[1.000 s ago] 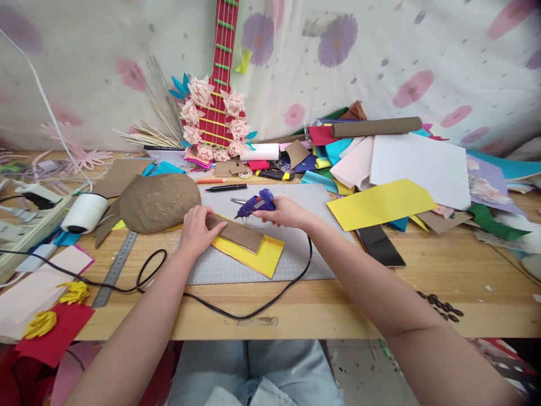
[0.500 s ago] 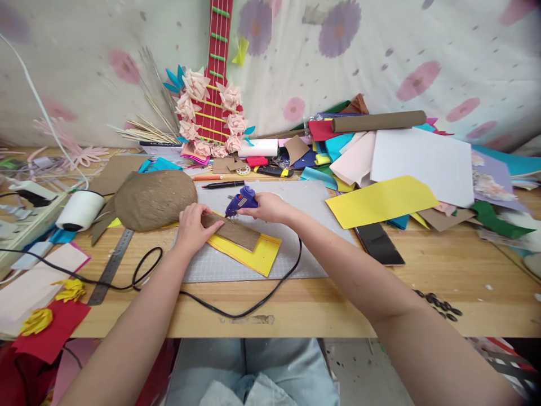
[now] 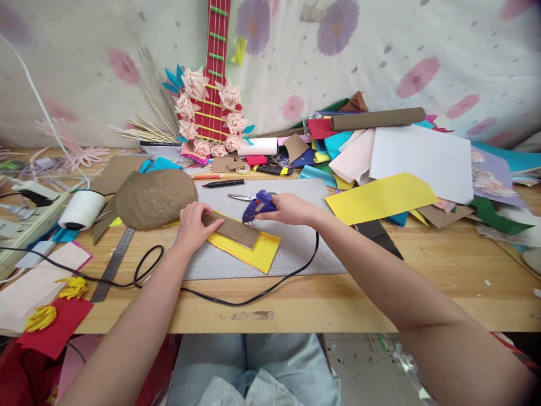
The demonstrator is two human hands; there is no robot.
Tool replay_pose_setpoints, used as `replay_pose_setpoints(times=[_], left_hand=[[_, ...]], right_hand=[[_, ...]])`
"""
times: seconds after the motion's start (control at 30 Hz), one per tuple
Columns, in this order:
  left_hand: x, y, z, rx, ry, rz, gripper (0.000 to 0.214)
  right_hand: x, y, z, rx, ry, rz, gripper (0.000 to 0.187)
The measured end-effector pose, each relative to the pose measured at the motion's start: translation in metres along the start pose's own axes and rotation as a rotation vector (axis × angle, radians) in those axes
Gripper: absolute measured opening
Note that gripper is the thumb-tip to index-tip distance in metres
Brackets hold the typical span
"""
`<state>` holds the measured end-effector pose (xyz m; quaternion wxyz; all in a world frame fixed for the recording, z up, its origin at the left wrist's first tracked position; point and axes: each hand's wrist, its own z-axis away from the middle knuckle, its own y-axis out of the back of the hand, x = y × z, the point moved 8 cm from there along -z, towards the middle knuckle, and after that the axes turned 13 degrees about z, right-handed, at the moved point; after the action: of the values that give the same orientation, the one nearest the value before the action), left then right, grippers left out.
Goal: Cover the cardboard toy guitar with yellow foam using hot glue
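Observation:
My right hand grips a blue glue gun, its nozzle pointing down at the upper edge of a brown cardboard strip. The strip lies on a yellow sheet on a grey cutting mat. My left hand presses flat on the strip's left end, fingers stretched out. A brown rounded paper form sits just left of that hand. The gun's black cord loops over the mat and the table's front.
Scissors and a black marker lie behind the mat. A heap of coloured paper and a cardboard tube fill the right. A metal ruler, white roll and power strip are left. A paper guitar leans on the wall.
My right hand slid the glue gun first left, then back right along the strip's upper edge, uncovering the scissors. My left hand stayed pressed on the strip.

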<state>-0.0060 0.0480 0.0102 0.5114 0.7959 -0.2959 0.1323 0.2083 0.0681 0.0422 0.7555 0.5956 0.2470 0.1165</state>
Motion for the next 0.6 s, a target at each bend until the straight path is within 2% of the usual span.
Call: replay_pose_setpoints(times=[0.27,0.47,0.6], left_hand=[[0.003,0.001,-0.001,-0.005,0.001,-0.016,0.029],[0.003,0.000,-0.001,-0.006,-0.021,-0.016,0.028],[0.004,0.000,0.000,0.000,-0.044,-0.020,0.028]], right_hand=[[0.021,0.002,0.022,-0.097,-0.048,0.089,0.051],[0.032,-0.004,0.036,-0.190,-0.097,-0.037,0.053],[0.039,-0.006,0.045,-0.193,-0.125,-0.149,0.049]])
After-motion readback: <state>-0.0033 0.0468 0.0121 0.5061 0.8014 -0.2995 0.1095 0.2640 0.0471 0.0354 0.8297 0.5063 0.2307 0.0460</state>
